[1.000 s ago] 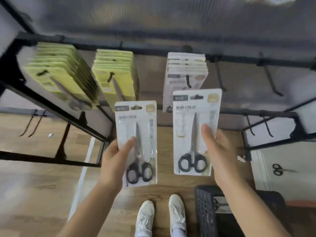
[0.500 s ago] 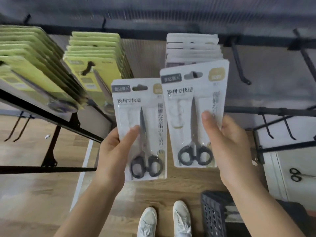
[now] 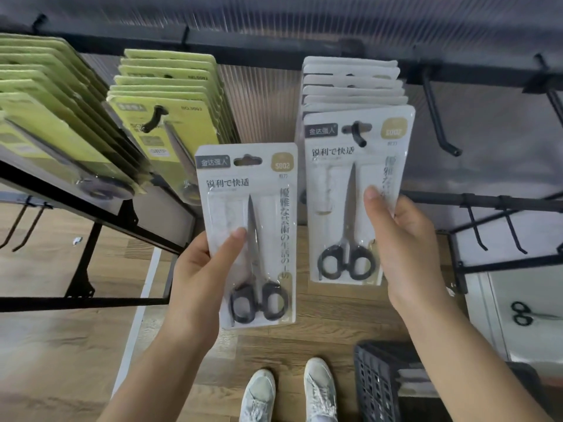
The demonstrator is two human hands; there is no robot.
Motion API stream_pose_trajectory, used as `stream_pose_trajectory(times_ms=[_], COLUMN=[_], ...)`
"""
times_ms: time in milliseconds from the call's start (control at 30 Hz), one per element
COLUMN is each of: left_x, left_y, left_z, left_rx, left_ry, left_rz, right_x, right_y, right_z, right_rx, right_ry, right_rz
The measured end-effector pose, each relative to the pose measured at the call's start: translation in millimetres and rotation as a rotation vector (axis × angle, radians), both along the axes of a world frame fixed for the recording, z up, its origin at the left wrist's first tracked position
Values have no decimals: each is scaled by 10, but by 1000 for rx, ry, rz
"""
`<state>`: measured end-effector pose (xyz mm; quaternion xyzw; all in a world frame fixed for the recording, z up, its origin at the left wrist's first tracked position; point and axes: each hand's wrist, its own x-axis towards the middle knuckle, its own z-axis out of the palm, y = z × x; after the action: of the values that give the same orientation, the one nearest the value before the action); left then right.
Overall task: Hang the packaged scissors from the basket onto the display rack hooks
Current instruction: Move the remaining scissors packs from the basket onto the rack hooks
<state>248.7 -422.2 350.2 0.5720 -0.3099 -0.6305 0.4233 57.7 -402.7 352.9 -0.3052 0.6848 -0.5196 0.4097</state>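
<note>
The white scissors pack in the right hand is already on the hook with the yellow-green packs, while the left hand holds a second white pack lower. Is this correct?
Not quite. In the head view the right hand has its white pack on the hook carrying the other white packs, not the yellow-green packs. The left hand does hold a second white pack lower.

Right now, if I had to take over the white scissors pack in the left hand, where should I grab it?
Probably the upper right edge of the white scissors pack, coming from the right. The left hand pinches its lower left side, thumb across the front; the raised blister over the scissors fills the middle, so flat card along the edge is easiest to pinch.
</note>
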Motion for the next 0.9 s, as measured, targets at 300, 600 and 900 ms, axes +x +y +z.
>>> stream_pose_trajectory(times_ms=[300,600,900], left_x=[-56,-106,-241], left_y=[-16,-16,64], left_z=[-14,78,219], left_rx=[11,-23,-171], left_ry=[-20,-45,-109], left_rz=[-4,-57,-256], right_x=[-44,-218,-176], right_y=[-388,23,43], right_z=[-137,171,730], right_rx=[-14,150,-262], right_ry=[145,824,888], right_rz=[38,306,395])
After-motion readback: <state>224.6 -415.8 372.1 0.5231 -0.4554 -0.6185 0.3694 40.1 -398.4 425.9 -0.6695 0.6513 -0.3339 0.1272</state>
